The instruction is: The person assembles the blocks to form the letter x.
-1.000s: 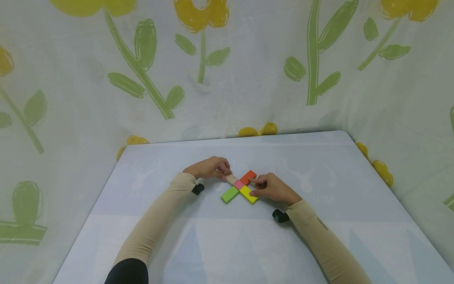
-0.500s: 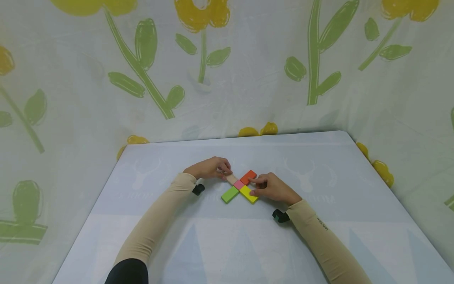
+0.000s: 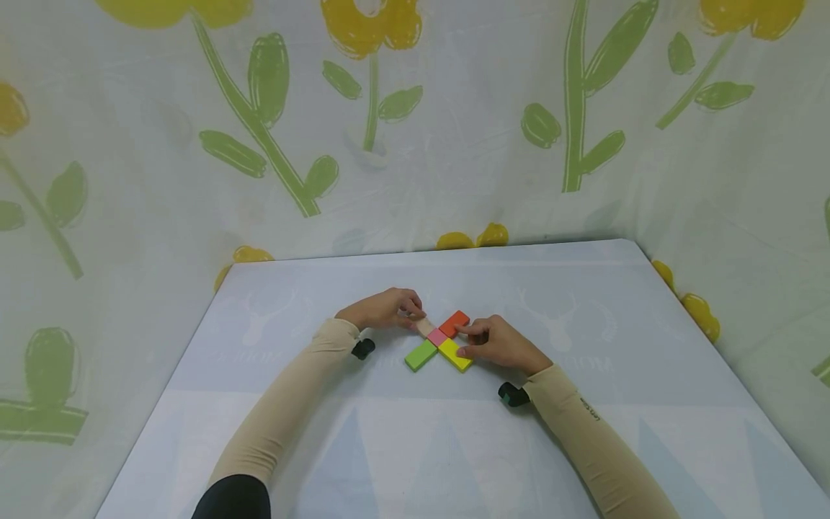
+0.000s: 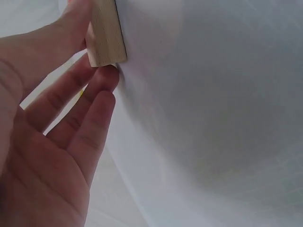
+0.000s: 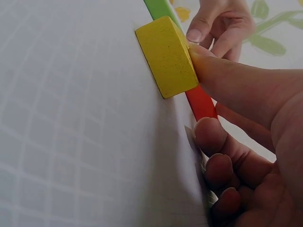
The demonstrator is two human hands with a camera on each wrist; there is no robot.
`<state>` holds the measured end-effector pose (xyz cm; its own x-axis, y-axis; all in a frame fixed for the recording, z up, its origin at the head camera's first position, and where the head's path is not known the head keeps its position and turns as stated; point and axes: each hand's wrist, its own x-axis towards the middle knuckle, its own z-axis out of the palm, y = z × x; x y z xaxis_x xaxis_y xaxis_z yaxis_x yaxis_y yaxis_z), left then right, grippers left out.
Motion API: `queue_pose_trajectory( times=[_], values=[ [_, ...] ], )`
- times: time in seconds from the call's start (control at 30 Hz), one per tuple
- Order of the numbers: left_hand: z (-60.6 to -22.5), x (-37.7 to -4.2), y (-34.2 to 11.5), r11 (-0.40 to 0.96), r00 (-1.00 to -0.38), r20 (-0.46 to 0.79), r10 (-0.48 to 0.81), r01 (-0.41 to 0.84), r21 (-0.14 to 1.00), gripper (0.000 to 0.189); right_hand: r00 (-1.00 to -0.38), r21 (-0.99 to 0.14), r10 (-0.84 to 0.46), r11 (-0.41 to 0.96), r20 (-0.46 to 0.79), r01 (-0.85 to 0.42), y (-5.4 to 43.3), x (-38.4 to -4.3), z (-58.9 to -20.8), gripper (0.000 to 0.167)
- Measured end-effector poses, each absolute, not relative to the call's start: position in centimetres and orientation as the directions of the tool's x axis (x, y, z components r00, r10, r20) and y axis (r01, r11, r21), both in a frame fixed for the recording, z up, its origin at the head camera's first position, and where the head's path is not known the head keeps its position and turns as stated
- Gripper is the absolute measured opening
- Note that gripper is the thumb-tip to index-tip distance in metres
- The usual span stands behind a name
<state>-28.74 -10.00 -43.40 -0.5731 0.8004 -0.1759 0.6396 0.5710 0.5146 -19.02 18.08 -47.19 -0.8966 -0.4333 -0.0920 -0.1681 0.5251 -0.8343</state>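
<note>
Several small blocks lie in a cross on the table: a pink one [image 3: 437, 337] in the middle, with plain wood [image 3: 424, 327], orange [image 3: 454, 324], yellow [image 3: 455, 355] and green [image 3: 421, 356] blocks around it. My left hand [image 3: 391, 307] pinches the outer end of the plain wooden block [image 4: 106, 33], with fingertips at its end face. From the right, my right hand [image 3: 497, 342] reaches to the cross, its straight thumb touching the side of the yellow block [image 5: 166, 59]. Its forefinger is at the orange block [image 5: 201, 101]; the other fingers are loosely bent.
The white table [image 3: 415, 461] has a faint printed pattern, and its back edge meets a flower-printed cloth [image 3: 447, 144]. Black wrist cameras sit under both cuffs, the left one [image 3: 363, 347] and the right one [image 3: 512, 394] close over the tabletop.
The inner end of the plain wooden block shifts very slightly beside the pink one, with my left fingers still on it. Otherwise the hands and blocks stay put.
</note>
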Motion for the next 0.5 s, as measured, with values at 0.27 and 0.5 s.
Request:
queue_pose_trajectory(
  times=[0.27,0.5],
  values=[
    [-43.35,-28.31,-10.07,0.568,-0.58,-0.164,0.797,0.631,0.528,0.032,-0.894,-0.835,-0.438,0.526,-0.1,-0.164,17.97,-19.06,-47.31,0.054],
    [-43.42,-28.26,-10.02,0.565,-0.583,-0.15,0.799,0.64,0.522,0.032,-0.9,-0.827,-0.414,0.548,-0.138,-0.125,17.95,-19.0,-47.05,0.053]
  ],
)
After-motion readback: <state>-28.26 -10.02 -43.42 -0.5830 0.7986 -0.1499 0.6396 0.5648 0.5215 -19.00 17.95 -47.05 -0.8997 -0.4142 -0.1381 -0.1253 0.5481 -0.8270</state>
